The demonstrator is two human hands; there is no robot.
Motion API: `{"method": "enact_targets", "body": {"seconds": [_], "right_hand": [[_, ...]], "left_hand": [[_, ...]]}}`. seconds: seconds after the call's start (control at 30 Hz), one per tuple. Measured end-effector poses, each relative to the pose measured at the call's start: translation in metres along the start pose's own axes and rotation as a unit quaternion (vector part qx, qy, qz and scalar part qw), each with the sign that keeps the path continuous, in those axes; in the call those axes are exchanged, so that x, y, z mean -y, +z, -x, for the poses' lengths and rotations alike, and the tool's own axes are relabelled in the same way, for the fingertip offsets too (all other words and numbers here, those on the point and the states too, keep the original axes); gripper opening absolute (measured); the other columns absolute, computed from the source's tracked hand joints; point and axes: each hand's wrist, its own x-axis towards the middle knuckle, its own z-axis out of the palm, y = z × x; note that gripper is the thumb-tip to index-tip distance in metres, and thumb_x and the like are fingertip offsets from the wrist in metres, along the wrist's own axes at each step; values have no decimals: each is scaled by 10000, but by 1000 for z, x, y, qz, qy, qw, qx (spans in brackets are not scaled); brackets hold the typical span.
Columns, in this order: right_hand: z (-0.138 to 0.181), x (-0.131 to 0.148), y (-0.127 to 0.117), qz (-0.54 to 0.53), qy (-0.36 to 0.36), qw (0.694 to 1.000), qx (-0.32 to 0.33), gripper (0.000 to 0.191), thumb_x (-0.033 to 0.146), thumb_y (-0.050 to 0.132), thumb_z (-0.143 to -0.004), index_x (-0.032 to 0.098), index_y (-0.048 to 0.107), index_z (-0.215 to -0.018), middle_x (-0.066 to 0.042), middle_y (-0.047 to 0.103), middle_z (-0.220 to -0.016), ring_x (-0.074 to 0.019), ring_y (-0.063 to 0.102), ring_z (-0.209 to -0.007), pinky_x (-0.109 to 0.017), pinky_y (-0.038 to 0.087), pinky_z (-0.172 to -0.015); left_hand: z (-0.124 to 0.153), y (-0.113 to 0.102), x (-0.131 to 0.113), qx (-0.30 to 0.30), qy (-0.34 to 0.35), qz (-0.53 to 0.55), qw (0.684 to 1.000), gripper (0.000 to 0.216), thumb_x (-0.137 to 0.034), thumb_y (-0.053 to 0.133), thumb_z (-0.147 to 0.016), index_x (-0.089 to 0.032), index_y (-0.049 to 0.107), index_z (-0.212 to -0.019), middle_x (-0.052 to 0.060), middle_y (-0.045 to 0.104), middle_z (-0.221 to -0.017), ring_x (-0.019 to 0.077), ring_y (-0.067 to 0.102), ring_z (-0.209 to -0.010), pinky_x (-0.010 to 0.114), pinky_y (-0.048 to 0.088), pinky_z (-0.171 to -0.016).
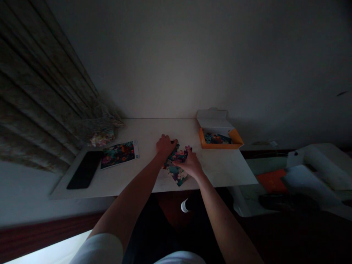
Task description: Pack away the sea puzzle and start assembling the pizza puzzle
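Observation:
A partly joined jigsaw puzzle with a dark floral pattern lies near the front edge of the white table. My left hand is at its upper left, fingers curled and thumb over the puzzle's edge. On the right, my right hand grips a puzzle section with pink and purple flowers, thumb on the near side and fingers at the far side. This section overlaps or touches the rest; I cannot tell which. My hands hide some of the edges.
Right of the puzzle stands an open orange box with puzzle pieces inside. A floral picture sheet and a black phone-like slab lie on the left of the table. Behind them sits a clear plastic bag beside the curtain.

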Motion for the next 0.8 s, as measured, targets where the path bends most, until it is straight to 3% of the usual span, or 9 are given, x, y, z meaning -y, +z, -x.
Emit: {"method": "enact_targets", "body": {"seconds": [0.17,0.3,0.37,0.53,0.8], "right_hand": [[4,7,12,38,-39,998,-42,658,418,697,-860,167,504,-1437,-180,610,-1410,-318,627,-1259,-400,489,-1025],[7,18,22,93,-36,991,-90,391,406,455,-1033,159,621,-1286,-187,671,-1298,-291,698,-1100,-386,516,-929],[5,24,26,135,-43,985,-97,468,479,370,-1072,128,650,-1204,-222,688,-1230,-312,705,-1063,-406,519,-903],[-4,33,30,187,-45,977,-94,655,655,361,-1045,92,684,-1135,-243,734,-1104,-324,730,-985,-403,540,-849],[-17,29,22,203,-84,975,-37,614,586,336,-1080,144,760,-1036,-182,792,-920,-284,774,-865,-350,543,-761]], "left_hand": [[-2,-2,0,32,-13,-17,999,556,-615,464,-1001,-166,778,-1098,184,754,-1104,319,723,-1073,373,530,-897],[-3,-2,-2,27,-28,-37,999,553,-617,468,-997,-181,794,-1095,172,777,-1057,312,742,-1033,364,548,-871],[-4,-3,-2,23,-26,-42,999,556,-616,457,-1001,-183,794,-1093,167,782,-1053,312,747,-1020,368,554,-863],[-4,-6,-1,26,-31,-38,998,553,-612,443,-1010,-188,781,-1122,165,784,-1050,314,751,-1025,367,557,-853],[-9,-15,4,-5,-46,-11,999,527,-600,476,-998,-187,779,-1125,177,780,-1050,327,745,-1029,379,551,-850]]}}
